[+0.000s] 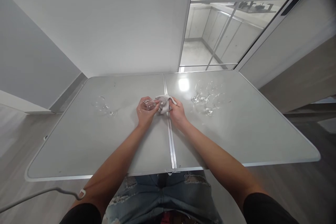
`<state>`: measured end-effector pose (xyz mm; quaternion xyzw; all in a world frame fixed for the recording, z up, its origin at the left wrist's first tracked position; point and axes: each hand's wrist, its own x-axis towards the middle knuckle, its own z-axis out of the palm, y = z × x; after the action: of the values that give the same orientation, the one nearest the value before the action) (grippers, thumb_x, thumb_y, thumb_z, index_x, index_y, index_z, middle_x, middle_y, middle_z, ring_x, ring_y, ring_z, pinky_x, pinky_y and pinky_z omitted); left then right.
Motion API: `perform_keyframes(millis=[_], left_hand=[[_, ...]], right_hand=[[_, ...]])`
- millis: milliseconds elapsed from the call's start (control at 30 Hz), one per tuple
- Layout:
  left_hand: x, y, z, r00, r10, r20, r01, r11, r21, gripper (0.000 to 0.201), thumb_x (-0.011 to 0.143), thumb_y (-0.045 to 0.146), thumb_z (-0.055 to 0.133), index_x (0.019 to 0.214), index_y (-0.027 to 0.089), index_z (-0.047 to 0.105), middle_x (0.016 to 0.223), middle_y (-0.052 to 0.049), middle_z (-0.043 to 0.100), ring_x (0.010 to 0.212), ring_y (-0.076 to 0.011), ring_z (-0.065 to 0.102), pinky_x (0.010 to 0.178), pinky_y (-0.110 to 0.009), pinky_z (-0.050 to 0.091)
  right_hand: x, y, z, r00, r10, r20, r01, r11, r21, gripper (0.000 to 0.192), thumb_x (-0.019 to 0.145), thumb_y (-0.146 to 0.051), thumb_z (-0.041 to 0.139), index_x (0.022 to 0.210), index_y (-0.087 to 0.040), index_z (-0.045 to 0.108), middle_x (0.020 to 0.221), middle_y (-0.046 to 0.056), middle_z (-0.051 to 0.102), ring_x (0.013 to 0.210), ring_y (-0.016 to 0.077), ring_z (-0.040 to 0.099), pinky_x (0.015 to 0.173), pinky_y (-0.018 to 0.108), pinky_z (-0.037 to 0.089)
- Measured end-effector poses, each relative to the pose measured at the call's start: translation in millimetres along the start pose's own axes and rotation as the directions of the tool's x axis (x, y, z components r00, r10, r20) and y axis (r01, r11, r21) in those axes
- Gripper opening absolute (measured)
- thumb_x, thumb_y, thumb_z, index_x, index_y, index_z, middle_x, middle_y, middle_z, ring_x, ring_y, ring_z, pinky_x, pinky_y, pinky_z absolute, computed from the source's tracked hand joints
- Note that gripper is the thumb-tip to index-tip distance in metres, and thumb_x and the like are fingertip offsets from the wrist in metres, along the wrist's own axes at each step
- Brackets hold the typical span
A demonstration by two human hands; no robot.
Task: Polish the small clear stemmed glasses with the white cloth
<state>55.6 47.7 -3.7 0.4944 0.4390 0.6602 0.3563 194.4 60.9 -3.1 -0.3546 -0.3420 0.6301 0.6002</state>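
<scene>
My left hand [145,112] grips a clear stemmed glass [148,105] held on its side above the middle of the grey folding table [105,140]. My right hand [177,111] presses a small pale cloth [164,103] against the mouth of that glass. Both hands meet over the table's centre seam [170,136].
Three clear stemmed glasses [208,98] stand to the right of my hands. Another clear glass [103,106] is on the left half of the table. A white wall stands behind the table, and a glass partition [223,35] at the back right. A grey cable [39,194] runs at lower left.
</scene>
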Motion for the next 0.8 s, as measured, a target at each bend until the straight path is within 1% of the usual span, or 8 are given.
perform_keyframes(millis=[100, 233, 300, 433, 500, 633, 700, 800], left_hand=[[0, 1, 0.8, 1.000, 0.010, 0.015, -0.010, 0.999, -0.032, 0.044, 0.069, 0.031, 0.088, 0.098, 0.021, 0.056, 0.086, -0.005, 0.077, 0.087, -0.0220, 0.076, 0.076, -0.033, 0.061], [4, 0, -0.8, 0.995, 0.046, -0.085, -0.049, 0.998, -0.033, 0.047, 0.069, 0.030, 0.088, 0.100, 0.021, 0.055, 0.085, -0.003, 0.076, 0.083, -0.0211, 0.076, 0.078, -0.033, 0.061], [4, -1, -1.3, 0.994, 0.042, -0.104, -0.047, 0.998, -0.039, 0.048, 0.067, 0.031, 0.089, 0.100, 0.021, 0.056, 0.083, -0.002, 0.076, 0.082, -0.0205, 0.076, 0.076, -0.032, 0.061], [2, -2, 0.5, 1.000, -0.008, -0.008, 0.008, 0.999, -0.032, 0.048, 0.066, 0.033, 0.090, 0.099, 0.021, 0.057, 0.084, -0.003, 0.076, 0.082, -0.0199, 0.076, 0.074, -0.031, 0.062], [1, -3, 1.0, 1.000, -0.025, -0.001, 0.025, 0.999, -0.035, 0.049, 0.067, 0.033, 0.090, 0.100, 0.021, 0.057, 0.086, -0.004, 0.076, 0.085, -0.0207, 0.076, 0.077, -0.033, 0.062], [6, -5, -0.9, 0.996, -0.036, -0.087, 0.027, 0.994, -0.105, 0.055, 0.065, 0.032, 0.090, 0.104, 0.022, 0.053, 0.089, -0.003, 0.075, 0.087, -0.0223, 0.077, 0.085, -0.038, 0.061], [8, -8, -2.2, 0.996, -0.047, -0.074, 0.035, 0.988, -0.148, 0.055, 0.065, 0.031, 0.091, 0.103, 0.022, 0.052, 0.087, -0.002, 0.075, 0.087, -0.0225, 0.077, 0.086, -0.039, 0.061], [9, -12, -2.8, 0.994, -0.097, 0.044, 0.103, 0.978, -0.179, 0.054, 0.063, 0.030, 0.091, 0.100, 0.022, 0.053, 0.084, -0.002, 0.075, 0.086, -0.0232, 0.077, 0.083, -0.038, 0.061]], right_hand=[[0, 1, 0, 1.000, 0.001, 0.003, -0.001, 1.000, 0.002, 0.033, 0.079, -0.051, 0.073, 0.091, -0.021, 0.069, 0.089, 0.003, 0.072, 0.081, 0.0172, 0.065, 0.069, 0.026, 0.051], [0, 6, -2, 0.982, 0.177, 0.068, -0.176, 0.984, -0.020, 0.038, 0.071, -0.051, 0.079, 0.088, -0.018, 0.071, 0.081, 0.004, 0.071, 0.072, 0.0170, 0.063, 0.063, 0.027, 0.050], [1, 7, -3, 0.988, 0.148, 0.046, -0.146, 0.988, -0.047, 0.037, 0.072, -0.051, 0.079, 0.089, -0.019, 0.072, 0.080, 0.003, 0.071, 0.071, 0.0162, 0.063, 0.062, 0.026, 0.050], [2, 4, -4, 0.999, -0.022, -0.031, 0.020, 0.998, -0.051, 0.036, 0.077, -0.053, 0.073, 0.094, -0.021, 0.071, 0.086, 0.001, 0.072, 0.078, 0.0161, 0.065, 0.068, 0.025, 0.050], [1, 4, -2, 0.999, 0.035, -0.009, -0.036, 0.999, -0.027, 0.038, 0.076, -0.054, 0.075, 0.093, -0.021, 0.071, 0.087, 0.003, 0.072, 0.078, 0.0175, 0.066, 0.067, 0.027, 0.051], [-1, 6, 0, 0.973, 0.219, 0.074, -0.222, 0.974, 0.044, 0.037, 0.072, -0.049, 0.080, 0.090, -0.018, 0.071, 0.088, 0.006, 0.073, 0.080, 0.0195, 0.067, 0.067, 0.029, 0.054], [0, 7, 0, 0.979, 0.197, 0.060, -0.201, 0.977, 0.067, 0.035, 0.073, -0.048, 0.079, 0.090, -0.018, 0.072, 0.089, 0.006, 0.074, 0.081, 0.0194, 0.067, 0.068, 0.029, 0.054], [2, 4, -3, 0.992, 0.114, 0.052, -0.118, 0.989, 0.084, 0.033, 0.074, -0.048, 0.077, 0.089, -0.019, 0.072, 0.091, 0.007, 0.075, 0.086, 0.0209, 0.069, 0.069, 0.029, 0.054]])
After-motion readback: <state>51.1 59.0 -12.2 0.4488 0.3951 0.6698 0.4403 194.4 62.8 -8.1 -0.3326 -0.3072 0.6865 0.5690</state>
